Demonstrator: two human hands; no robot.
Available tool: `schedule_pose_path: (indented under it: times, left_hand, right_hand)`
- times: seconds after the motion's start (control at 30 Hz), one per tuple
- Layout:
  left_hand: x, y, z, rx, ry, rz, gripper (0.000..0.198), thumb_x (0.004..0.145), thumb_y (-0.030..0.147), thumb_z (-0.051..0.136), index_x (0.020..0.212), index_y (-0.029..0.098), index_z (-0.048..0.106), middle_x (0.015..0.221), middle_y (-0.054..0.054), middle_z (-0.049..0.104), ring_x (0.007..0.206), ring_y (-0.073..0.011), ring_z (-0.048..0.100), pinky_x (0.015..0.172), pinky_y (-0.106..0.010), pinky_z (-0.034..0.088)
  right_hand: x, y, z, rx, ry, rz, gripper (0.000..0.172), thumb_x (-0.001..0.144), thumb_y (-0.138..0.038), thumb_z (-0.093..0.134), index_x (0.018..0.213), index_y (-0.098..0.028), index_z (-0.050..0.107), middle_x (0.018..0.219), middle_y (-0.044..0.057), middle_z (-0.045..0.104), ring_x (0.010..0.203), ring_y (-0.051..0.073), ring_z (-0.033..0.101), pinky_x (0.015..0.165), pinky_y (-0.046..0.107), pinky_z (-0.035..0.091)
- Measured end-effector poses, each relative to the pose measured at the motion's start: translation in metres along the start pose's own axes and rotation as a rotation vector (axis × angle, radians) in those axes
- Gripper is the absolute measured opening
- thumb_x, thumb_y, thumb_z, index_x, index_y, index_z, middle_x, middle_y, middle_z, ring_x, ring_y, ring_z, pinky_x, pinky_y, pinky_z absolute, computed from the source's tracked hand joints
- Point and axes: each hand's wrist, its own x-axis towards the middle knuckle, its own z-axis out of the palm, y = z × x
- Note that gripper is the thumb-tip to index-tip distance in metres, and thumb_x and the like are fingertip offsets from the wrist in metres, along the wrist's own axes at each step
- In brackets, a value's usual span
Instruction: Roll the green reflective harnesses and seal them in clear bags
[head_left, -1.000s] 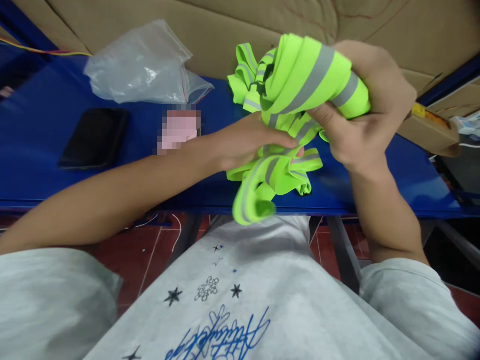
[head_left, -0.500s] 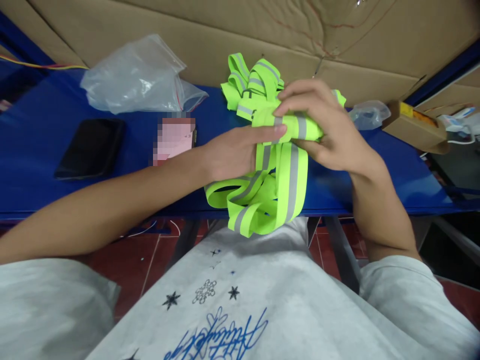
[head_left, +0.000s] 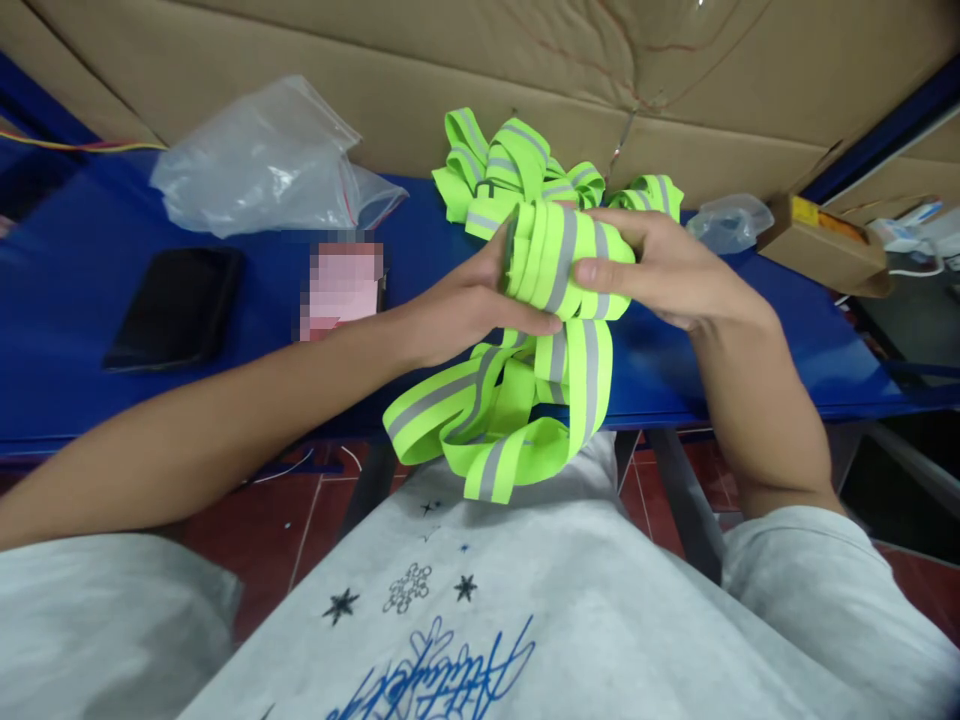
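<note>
A neon-yellow strap with grey reflective stripes [head_left: 559, 262] is wound into a roll held over the front edge of the blue table [head_left: 112, 400]. My left hand [head_left: 465, 305] grips the roll's left end, fingers curled under it. My right hand [head_left: 660, 270] pinches its right side, thumb on top. Loose loops of the same strap [head_left: 502, 410] hang down from the roll toward my lap. Behind the roll, more of the same strap [head_left: 510, 165] lies bunched on the table.
A clear plastic bag [head_left: 262, 160] lies at the back left, a black phone [head_left: 174, 308] and a pink card [head_left: 341, 285] nearer me. Cardboard [head_left: 450, 60] lines the back. A small clear bag [head_left: 731, 222] and a cardboard box [head_left: 832, 245] sit at the right.
The roll came down from up near the camera to just above the table edge. Both hands closed on its ends and more strap now hangs loose below.
</note>
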Motion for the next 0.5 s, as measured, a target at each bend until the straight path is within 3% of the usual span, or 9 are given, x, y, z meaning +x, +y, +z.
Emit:
schedule_pose_path:
  times: [0.1, 0.2, 0.3, 0.4, 0.5]
  left_hand:
    - [-0.002, 0.004, 0.005, -0.039, 0.076, -0.048, 0.081, 0.069, -0.002, 0.082, 0.143, 0.026, 0.063, 0.128, 0.001, 0.077, 0.144, -0.0326, 0.065, 0.121, -0.042, 0.053]
    - [-0.002, 0.009, 0.008, -0.155, -0.019, -0.161, 0.049, 0.074, 0.005, 0.079, 0.121, 0.019, 0.073, 0.11, -0.001, 0.081, 0.13, -0.0342, 0.075, 0.114, -0.045, 0.06]
    - [0.0, 0.006, 0.005, -0.204, -0.115, -0.213, 0.021, 0.081, 0.02, 0.084, 0.1, 0.015, 0.078, 0.101, -0.005, 0.082, 0.113, -0.0334, 0.081, 0.106, -0.046, 0.064]
    - [0.002, -0.003, 0.002, -0.157, -0.109, -0.24, 0.022, 0.081, 0.022, 0.091, 0.1, 0.016, 0.08, 0.101, -0.005, 0.084, 0.103, -0.0292, 0.083, 0.101, -0.043, 0.066]
    - [0.002, -0.008, 0.002, -0.135, -0.172, -0.266, 0.024, 0.078, 0.014, 0.092, 0.101, 0.016, 0.084, 0.101, -0.004, 0.085, 0.098, -0.0253, 0.083, 0.097, -0.038, 0.066]
  right_hand:
    - [-0.002, -0.003, 0.003, -0.03, 0.076, -0.027, 0.066, 0.078, -0.078, 0.089, 0.112, -0.022, 0.078, 0.104, 0.003, 0.079, 0.096, 0.026, 0.075, 0.088, 0.044, 0.067]
    - [0.0, -0.003, 0.011, -0.072, 0.262, -0.129, 0.063, 0.078, -0.079, 0.087, 0.103, -0.022, 0.077, 0.096, 0.004, 0.077, 0.086, 0.024, 0.073, 0.079, 0.042, 0.066]
    - [-0.001, -0.005, 0.024, -0.212, 0.424, -0.245, 0.058, 0.083, -0.075, 0.086, 0.11, -0.024, 0.079, 0.108, 0.006, 0.079, 0.103, 0.03, 0.076, 0.096, 0.049, 0.067]
    - [-0.006, -0.005, 0.034, -0.402, 0.443, -0.309, 0.05, 0.092, -0.07, 0.078, 0.121, -0.029, 0.079, 0.125, 0.006, 0.079, 0.124, 0.036, 0.074, 0.114, 0.054, 0.061]
    - [-0.012, 0.0, 0.035, -0.52, 0.438, -0.375, 0.044, 0.102, -0.066, 0.065, 0.131, -0.035, 0.078, 0.132, 0.003, 0.078, 0.127, 0.034, 0.074, 0.119, 0.052, 0.059]
